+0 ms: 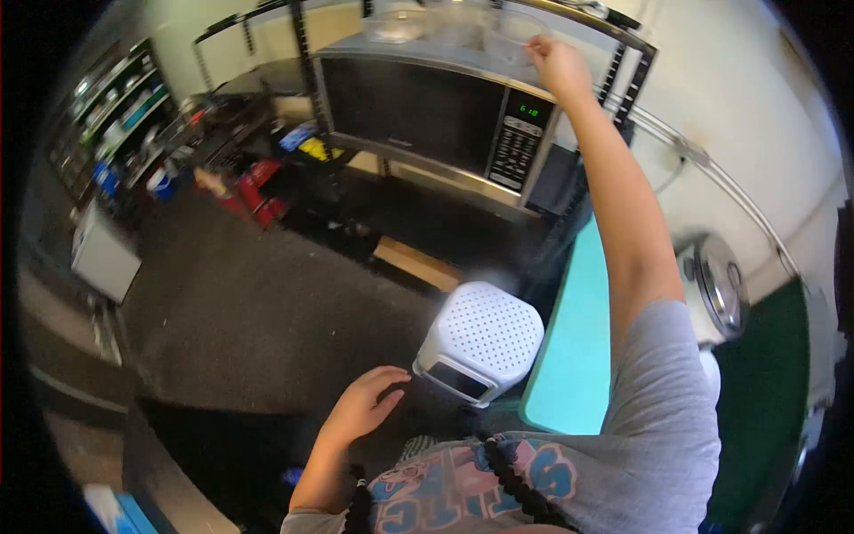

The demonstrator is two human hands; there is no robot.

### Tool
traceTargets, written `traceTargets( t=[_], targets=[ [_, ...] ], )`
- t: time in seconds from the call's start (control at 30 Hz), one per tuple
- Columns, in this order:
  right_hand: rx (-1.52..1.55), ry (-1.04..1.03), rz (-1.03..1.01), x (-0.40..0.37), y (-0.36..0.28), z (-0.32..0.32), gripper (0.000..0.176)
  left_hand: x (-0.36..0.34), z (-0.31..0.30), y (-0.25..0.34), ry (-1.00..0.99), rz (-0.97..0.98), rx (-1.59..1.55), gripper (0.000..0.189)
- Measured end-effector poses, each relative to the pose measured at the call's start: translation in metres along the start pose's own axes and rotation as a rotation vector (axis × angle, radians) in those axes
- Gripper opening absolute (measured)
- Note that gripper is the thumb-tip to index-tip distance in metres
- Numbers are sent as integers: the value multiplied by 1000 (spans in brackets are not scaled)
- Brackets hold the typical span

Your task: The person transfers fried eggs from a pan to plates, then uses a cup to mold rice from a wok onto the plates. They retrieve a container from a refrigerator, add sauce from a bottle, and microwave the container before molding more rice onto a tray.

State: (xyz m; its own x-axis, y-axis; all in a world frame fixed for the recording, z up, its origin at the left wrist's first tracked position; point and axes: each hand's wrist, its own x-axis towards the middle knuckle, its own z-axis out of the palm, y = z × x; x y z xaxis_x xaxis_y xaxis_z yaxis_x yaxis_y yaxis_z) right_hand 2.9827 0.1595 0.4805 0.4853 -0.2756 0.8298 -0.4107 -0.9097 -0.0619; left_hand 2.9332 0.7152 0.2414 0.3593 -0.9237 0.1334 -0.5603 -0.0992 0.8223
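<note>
My right hand point(559, 69) is stretched up to the top of a microwave point(414, 107). Its fingers are pinched at the rim of a clear plastic container point(509, 40). Further clear containers, one a low tub point(397, 27), sit beside it on the microwave. The microwave door is closed and its green display shows digits. Down in front of my body, my left hand point(365, 405) hangs with fingers loosely curved and apart, holding nothing. A white perforated stool point(487, 334) stands just right of it, seemingly not touched.
A turquoise tabletop point(569, 347) lies under my right arm, with a rice cooker point(716, 289) to its right. A black metal rack point(614, 76) frames the microwave. Dark floor point(240, 329) stretches left toward red items point(258, 191) and loaded shelves point(124, 107). A wooden piece point(416, 263) lies low behind the stool.
</note>
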Motion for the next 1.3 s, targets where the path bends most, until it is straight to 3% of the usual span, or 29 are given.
traceTargets(
  t=[0.13,0.27,0.33,0.4,0.43,0.53,0.57,0.6,0.67,0.73,0.83,0.87,1.0,1.2,1.3],
  targets=[
    [-67,99,-194,-98,-57,-122,15,56,-4,-9,-178,112,-40,26],
    [-134,-35,-190,-229,-69,-230,15,103,41,-9,-433,243,-44,25],
    [-161,-228,-37,-313,-70,-279,17,117,81,-3,-561,306,-41,24],
    [-106,-289,184,-408,-69,-325,16,121,135,13,-750,305,-79,25],
    [-102,-294,347,-458,-73,-350,14,122,165,29,-800,399,-40,25],
    [-258,-264,771,-618,-99,-433,13,110,266,80,-1071,632,25,26],
    [-321,-219,916,-667,-110,-466,12,98,297,116,-1189,554,59,28],
    [-379,-175,1065,-713,-127,-499,12,88,335,136,-1240,592,64,28],
    [-487,-96,1255,-788,-165,-565,11,57,423,174,-1428,851,68,27],
    [-592,17,1460,-849,-198,-624,10,15,496,229,-1593,968,130,27],
    [-770,177,1652,-903,-230,-712,11,-57,603,311,-1714,1278,39,26],
    [-837,264,1623,-920,-237,-737,11,-82,631,343,-1721,1363,11,25],
    [-986,431,1773,-964,-230,-831,11,-171,726,450,-1750,1537,-45,24],
    [-997,614,1845,-1025,-177,-906,13,-211,883,541,-1941,1595,-5,24],
    [-971,620,2009,-1061,-145,-927,13,-210,977,582,-2023,1559,-101,24]
  ],
)
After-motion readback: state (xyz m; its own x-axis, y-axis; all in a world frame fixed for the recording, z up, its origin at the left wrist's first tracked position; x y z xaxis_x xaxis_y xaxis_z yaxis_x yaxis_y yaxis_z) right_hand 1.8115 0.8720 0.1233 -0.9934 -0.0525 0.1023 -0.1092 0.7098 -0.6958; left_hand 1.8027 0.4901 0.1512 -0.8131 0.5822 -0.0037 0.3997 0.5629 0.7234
